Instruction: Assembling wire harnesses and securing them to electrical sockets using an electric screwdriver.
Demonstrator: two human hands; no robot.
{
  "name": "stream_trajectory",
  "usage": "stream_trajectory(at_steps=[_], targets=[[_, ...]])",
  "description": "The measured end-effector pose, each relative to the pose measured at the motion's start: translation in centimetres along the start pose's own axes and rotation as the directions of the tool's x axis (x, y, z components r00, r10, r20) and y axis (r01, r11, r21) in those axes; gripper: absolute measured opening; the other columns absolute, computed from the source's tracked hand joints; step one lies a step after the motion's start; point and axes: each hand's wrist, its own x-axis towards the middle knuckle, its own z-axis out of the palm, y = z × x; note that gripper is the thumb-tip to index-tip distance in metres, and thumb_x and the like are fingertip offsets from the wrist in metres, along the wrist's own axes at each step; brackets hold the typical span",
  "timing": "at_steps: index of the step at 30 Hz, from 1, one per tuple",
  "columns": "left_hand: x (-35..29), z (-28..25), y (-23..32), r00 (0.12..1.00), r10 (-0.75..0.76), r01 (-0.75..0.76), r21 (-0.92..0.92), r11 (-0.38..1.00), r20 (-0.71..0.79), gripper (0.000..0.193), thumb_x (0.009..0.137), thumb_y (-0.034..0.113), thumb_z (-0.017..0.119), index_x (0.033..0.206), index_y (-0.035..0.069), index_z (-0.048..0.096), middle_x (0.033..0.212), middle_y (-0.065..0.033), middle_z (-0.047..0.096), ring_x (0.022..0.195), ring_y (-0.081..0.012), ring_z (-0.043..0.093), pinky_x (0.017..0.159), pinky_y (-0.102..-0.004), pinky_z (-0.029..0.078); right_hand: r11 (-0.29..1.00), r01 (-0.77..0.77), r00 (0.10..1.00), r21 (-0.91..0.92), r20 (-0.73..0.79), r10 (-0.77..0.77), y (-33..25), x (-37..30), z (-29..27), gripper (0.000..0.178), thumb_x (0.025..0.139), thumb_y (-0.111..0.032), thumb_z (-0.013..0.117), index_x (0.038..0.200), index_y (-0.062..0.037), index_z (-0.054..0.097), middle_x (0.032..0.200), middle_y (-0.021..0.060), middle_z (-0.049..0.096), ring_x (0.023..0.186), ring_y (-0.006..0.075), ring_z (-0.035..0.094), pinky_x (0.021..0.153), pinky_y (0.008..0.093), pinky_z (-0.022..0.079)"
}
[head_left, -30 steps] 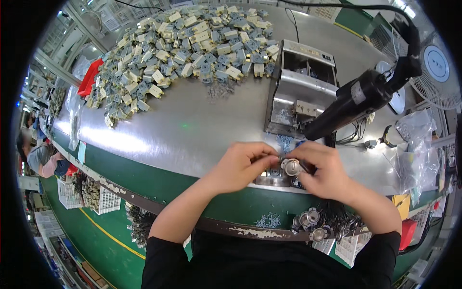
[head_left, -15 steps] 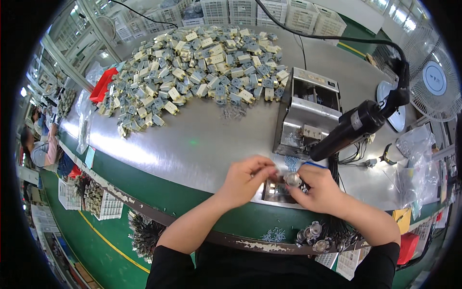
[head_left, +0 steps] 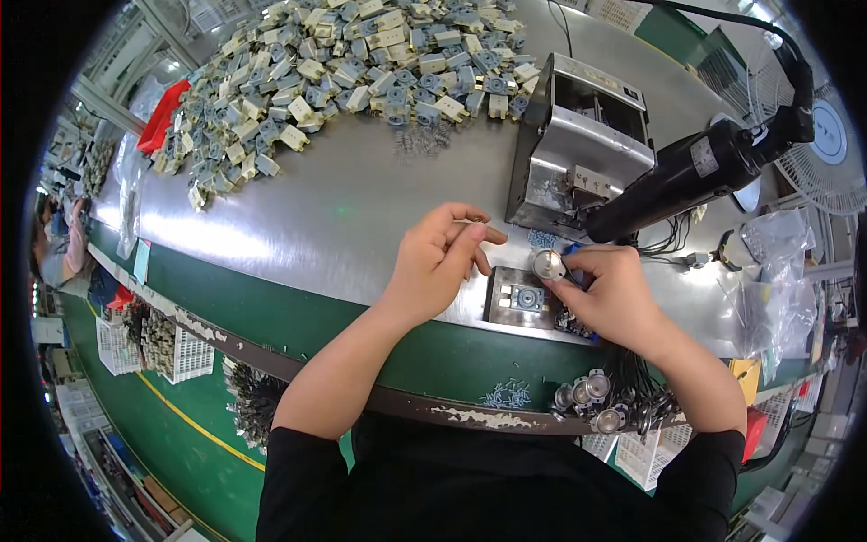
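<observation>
My right hand (head_left: 614, 294) pinches a round, shiny metal cap (head_left: 547, 264) at its rim, just above a metal fixture block (head_left: 499, 310). In that block sits a small grey part with a round centre (head_left: 527, 298). To the left of the cap is my left hand (head_left: 438, 262), its fingers loosely bent and apart, with nothing visible between them. Small bluish screws (head_left: 542, 238) lie behind the cap, by the foot of a metal box-shaped machine (head_left: 591, 135). Dark small parts beside the block are partly hidden under my right hand.
A large heap of grey and cream parts (head_left: 361, 72) covers the far left, beside a red tray (head_left: 164, 117). A black cylindrical tool (head_left: 677, 185) slants in from the right. Loose screws (head_left: 506, 395) and several round metal caps (head_left: 591, 388) lie at the near edge.
The view has shifted. My left hand has drawn away from the cap and the block, up and left. The right hand still holds the cap, and the grey part in the block now shows.
</observation>
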Motion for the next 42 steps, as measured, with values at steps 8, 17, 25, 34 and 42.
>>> stream_trajectory(at_steps=[8,17,25,34,42], targets=[[-0.4,0.0,-0.2,0.983,0.121,-0.151,0.237,0.960,0.137,0.021,0.091,0.005,0.077,0.112,0.003,0.077,0.111,-0.0093,0.076,0.075,-0.0087,0.065,0.063,-0.0235,0.050,0.957,0.105,0.977,0.270,0.151,-0.150,0.7,-0.1,-2.0,0.024,0.085,-0.013,0.079,0.095,0.0086,0.074,0.081,0.0168,0.070,0.062,0.0221,0.065,0.058,0.0314,0.050],[-0.5,1.5,-0.1,0.908,0.176,-0.322,0.365,0.873,0.379,0.023,0.079,0.004,0.086,0.101,0.005,0.081,0.106,-0.0083,0.076,0.084,-0.0159,0.070,0.069,-0.0277,0.053,0.817,0.002,0.968,0.576,0.203,-0.146,2.8,-2.4,-3.9,0.015,0.089,-0.006,0.075,0.098,0.0057,0.076,0.091,0.0127,0.074,0.071,0.0141,0.065,0.063,0.0278,0.050],[-0.3,1.6,-0.5,0.918,0.141,-0.288,0.380,0.879,0.371,0.023,0.077,0.011,0.089,0.098,0.004,0.081,0.101,-0.0104,0.077,0.086,-0.0219,0.073,0.072,-0.0319,0.055,0.892,0.016,0.999,0.452,-0.034,-0.001,2.8,-3.2,-2.6,0.018,0.083,-0.007,0.081,0.096,0.0053,0.076,0.091,0.0164,0.074,0.078,0.0225,0.071,0.069,0.0306,0.054],[-0.3,1.6,-0.2,0.906,0.191,-0.351,0.417,0.838,0.378,0.025,0.078,0.019,0.088,0.096,0.005,0.080,0.099,-0.0088,0.076,0.080,-0.0256,0.072,0.064,-0.0338,0.055,0.951,0.148,0.988,0.271,-0.080,-0.131,1.6,-2.7,-1.4,0.012,0.087,0.000,0.075,0.098,0.0047,0.075,0.091,0.0162,0.075,0.080,0.0244,0.073,0.072,0.0325,0.055],[-0.5,2.3,0.7,0.914,0.257,-0.362,0.345,0.866,0.314,0.044,0.072,0.013,0.092,0.113,0.007,0.077,0.106,-0.0106,0.076,0.087,-0.0241,0.070,0.073,-0.0336,0.054,0.932,-0.029,0.997,0.362,0.073,0.002,1.8,-2.4,-0.2,0.012,0.091,-0.002,0.072,0.100,0.0059,0.074,0.088,0.0151,0.072,0.075,0.0227,0.067,0.069,0.0325,0.052]])
